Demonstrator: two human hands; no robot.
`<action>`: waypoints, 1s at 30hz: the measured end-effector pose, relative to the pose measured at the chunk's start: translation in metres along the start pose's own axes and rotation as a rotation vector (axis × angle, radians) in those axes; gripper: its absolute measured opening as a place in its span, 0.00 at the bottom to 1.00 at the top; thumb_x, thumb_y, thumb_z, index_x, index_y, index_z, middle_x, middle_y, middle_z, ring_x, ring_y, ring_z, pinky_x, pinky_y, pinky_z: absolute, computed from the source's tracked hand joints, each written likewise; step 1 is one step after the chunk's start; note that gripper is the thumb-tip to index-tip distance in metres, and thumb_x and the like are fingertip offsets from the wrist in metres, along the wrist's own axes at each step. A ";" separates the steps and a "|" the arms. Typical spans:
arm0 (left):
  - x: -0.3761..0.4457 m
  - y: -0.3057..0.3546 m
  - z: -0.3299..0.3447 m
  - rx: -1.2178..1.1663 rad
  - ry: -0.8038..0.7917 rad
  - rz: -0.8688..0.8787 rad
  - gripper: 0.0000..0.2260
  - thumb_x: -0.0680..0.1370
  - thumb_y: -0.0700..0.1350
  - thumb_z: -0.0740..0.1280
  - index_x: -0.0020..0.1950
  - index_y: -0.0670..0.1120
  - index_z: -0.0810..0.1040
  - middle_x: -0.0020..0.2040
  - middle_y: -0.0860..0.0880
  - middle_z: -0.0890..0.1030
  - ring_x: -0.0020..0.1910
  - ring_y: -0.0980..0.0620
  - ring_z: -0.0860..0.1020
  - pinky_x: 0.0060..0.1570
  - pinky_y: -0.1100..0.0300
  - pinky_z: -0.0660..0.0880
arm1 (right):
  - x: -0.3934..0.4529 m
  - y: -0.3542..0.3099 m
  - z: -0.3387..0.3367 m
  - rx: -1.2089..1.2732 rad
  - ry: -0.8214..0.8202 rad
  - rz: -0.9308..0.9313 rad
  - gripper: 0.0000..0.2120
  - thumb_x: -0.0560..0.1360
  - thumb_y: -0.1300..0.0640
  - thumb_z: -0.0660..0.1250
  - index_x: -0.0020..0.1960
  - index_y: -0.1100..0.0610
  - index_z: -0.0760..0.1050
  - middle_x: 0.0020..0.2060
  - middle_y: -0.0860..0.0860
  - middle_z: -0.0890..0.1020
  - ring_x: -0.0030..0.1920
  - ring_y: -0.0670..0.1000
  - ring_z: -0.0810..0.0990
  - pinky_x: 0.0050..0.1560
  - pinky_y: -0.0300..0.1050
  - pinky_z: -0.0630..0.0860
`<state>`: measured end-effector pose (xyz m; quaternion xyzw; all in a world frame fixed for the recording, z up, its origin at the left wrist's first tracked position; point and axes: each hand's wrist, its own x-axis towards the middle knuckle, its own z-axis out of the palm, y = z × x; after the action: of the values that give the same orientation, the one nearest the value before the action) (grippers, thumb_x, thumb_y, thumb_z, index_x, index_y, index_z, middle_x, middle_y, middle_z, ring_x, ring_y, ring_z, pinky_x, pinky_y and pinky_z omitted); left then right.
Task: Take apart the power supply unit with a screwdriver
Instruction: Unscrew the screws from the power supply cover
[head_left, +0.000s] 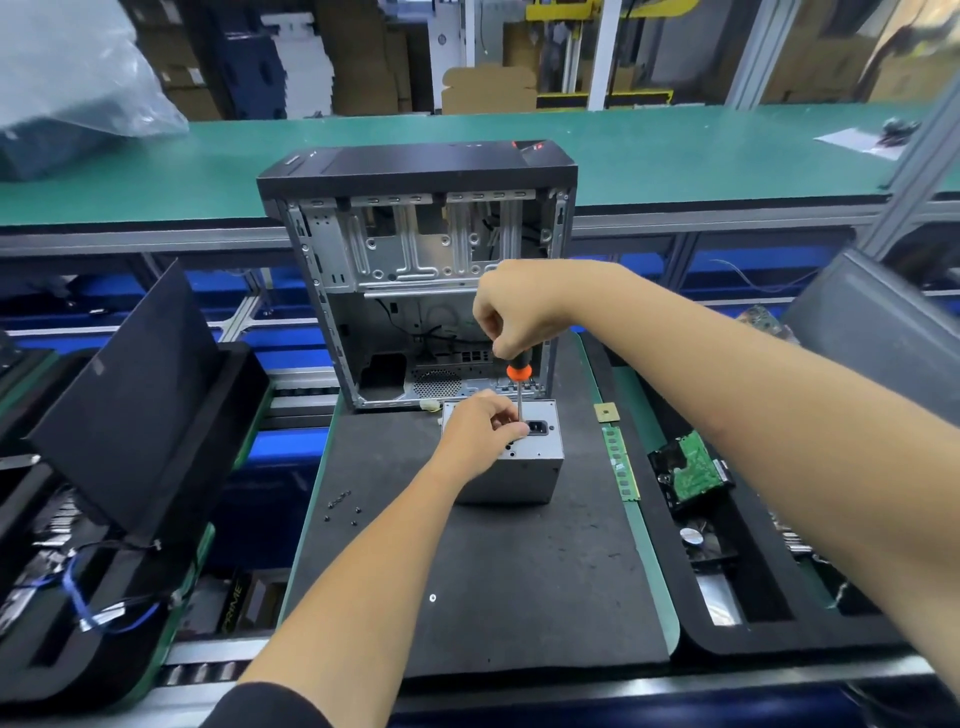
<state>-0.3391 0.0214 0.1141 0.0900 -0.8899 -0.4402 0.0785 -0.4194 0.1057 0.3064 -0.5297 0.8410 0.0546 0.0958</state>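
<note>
On the dark mat covering the counter, a small silver washer-like piece lay nearest, and a scatter of black screws sat to the left. Beyond them stood the grey power supply unit, its socket face turned upward. The left hand rested on top of the unit with fingers curled, the fingertips pinching around the metal shaft just beside the black power socket; the shaft's tip was hidden behind those fingers. The right hand was closed in a fist around the top of the screwdriver, held upright, so only the orange collar and thin shaft showed below the fist. To the right of the mat lay a green memory stick, a small square chip and a hard drive with its circuit board up. At lower left, a box bore writing that seemed to read "PRIME", partly cut off. Just behind the unit stood the open computer case, its inner cables too dim to sort out. Farther back, a plastic bag and cardboard boxes were blurred.
</note>
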 end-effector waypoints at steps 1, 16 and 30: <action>0.000 0.000 0.001 0.007 0.009 0.008 0.04 0.73 0.45 0.72 0.40 0.47 0.80 0.39 0.55 0.72 0.33 0.58 0.70 0.39 0.66 0.68 | -0.001 0.001 0.001 0.027 0.027 0.038 0.07 0.70 0.54 0.68 0.36 0.58 0.77 0.32 0.51 0.80 0.32 0.48 0.76 0.32 0.40 0.69; 0.001 0.003 -0.001 0.002 -0.013 -0.017 0.04 0.73 0.44 0.72 0.39 0.47 0.79 0.37 0.54 0.70 0.32 0.59 0.68 0.35 0.70 0.66 | -0.005 -0.009 -0.010 0.014 -0.118 0.208 0.18 0.79 0.50 0.59 0.35 0.60 0.72 0.20 0.50 0.78 0.33 0.57 0.82 0.37 0.45 0.75; 0.004 0.001 0.001 0.016 -0.026 -0.013 0.02 0.73 0.42 0.71 0.41 0.47 0.80 0.39 0.55 0.71 0.32 0.59 0.68 0.38 0.70 0.67 | -0.020 0.004 -0.013 0.173 -0.103 0.157 0.09 0.72 0.56 0.72 0.51 0.56 0.80 0.39 0.50 0.83 0.33 0.48 0.84 0.38 0.42 0.79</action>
<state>-0.3429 0.0218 0.1140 0.0905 -0.8938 -0.4347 0.0635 -0.4156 0.1227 0.3239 -0.4483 0.8756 0.0163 0.1794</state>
